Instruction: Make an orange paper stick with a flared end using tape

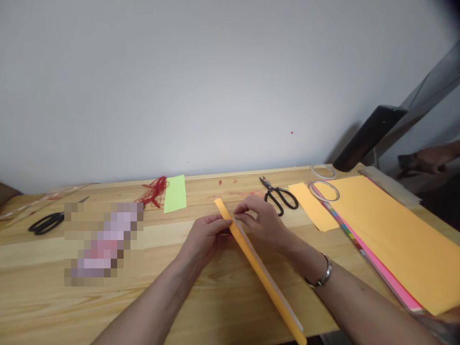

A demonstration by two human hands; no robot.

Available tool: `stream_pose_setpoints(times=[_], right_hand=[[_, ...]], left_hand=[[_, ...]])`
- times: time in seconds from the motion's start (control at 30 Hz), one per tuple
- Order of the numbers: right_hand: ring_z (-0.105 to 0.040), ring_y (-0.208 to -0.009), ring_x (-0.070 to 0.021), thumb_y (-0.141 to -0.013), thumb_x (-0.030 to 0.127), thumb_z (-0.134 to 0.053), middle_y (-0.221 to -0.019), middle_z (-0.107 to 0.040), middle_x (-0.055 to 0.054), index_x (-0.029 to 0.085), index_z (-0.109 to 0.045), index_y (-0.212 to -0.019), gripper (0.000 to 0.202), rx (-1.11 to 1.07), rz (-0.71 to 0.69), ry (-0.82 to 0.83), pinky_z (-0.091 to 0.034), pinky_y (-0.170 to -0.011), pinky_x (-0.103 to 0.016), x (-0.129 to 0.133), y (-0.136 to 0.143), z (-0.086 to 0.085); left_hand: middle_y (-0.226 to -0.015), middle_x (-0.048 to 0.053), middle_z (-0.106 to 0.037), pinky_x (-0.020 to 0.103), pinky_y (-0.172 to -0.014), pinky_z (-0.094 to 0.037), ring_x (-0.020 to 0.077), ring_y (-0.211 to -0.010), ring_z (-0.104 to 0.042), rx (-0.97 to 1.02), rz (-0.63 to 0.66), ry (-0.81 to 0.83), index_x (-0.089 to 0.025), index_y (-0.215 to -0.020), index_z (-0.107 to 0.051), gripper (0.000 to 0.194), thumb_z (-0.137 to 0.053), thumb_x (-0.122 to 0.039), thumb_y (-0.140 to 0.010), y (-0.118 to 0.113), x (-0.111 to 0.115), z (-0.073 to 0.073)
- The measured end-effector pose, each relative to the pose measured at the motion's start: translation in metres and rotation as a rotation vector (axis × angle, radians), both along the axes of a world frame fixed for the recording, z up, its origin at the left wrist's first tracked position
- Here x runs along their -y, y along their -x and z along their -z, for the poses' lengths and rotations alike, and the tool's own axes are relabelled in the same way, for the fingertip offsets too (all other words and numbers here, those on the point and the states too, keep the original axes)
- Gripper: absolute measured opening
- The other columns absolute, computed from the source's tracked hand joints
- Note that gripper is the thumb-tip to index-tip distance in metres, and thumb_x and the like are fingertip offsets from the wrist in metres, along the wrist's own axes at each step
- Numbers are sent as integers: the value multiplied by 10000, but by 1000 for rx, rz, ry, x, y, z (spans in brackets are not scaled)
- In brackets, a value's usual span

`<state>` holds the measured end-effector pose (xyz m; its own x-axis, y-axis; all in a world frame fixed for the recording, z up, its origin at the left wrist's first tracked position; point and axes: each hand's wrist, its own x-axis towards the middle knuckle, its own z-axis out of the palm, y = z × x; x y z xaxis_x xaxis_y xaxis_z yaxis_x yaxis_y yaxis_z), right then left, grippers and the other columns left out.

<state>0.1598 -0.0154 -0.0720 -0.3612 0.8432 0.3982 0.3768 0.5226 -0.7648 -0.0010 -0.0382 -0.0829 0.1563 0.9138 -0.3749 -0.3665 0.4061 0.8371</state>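
A long folded strip of orange paper (257,263) slants from the middle of the table towards its front edge. My left hand (206,235) is closed on it near the upper end, thumb on top. Along the strip's right edge runs a narrow white tape strip (276,290). My right hand (262,220) pinches at the upper end of this tape, thumb and forefinger together, right beside the left thumb. Black-handled scissors (282,196) lie just beyond the right hand.
Orange paper sheets (391,235) over pink ones lie on the right, with a tape roll (324,190) on their corner and another roll (323,171) behind. A black cylinder (370,136) leans there. Leftward are green paper (175,193), red string (154,191) and more scissors (48,222).
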Motion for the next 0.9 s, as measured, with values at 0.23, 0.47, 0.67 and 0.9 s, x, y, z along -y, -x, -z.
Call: stream_pose_setpoints(times=[0.23, 0.47, 0.67, 0.9], right_hand=[[-515, -786, -141, -810, 124, -577, -766, -596, -8, 177, -591, -728, 98, 48, 9, -20, -389, -750, -285, 3, -5, 10], [-518, -769, -128, -813, 147, -592, -728, -604, 0, 171, -625, -721, 100, 87, 6, -11, -384, -730, -262, 4, -4, 10], [-531, -733, -116, -788, 159, -605, -713, -622, 3, 170, -640, -699, 96, 110, 55, 67, -382, -679, -241, 4, -4, 10], [-519, -619, -95, -797, 237, -557, -665, -625, 11, 171, -624, -690, 142, 183, 82, 158, -341, -566, -221, 3, -4, 9]], left_hand=[[-701, 93, -705, 242, -608, -500, 150, -646, -628, -42, -6, 5, -79, -721, -715, 130, -715, -188, -650, 1, 0, 0], [-671, 90, -699, 212, -585, -485, 136, -621, -620, -57, 8, 13, -79, -710, -720, 157, -742, -206, -621, -2, 0, 1], [-668, 85, -708, 238, -620, -500, 153, -628, -633, -77, 18, 0, -96, -695, -726, 139, -743, -209, -616, -3, 0, 3], [-660, 82, -713, 252, -623, -506, 151, -597, -630, -78, 24, -7, -108, -692, -738, 133, -746, -209, -606, -4, 1, 1]])
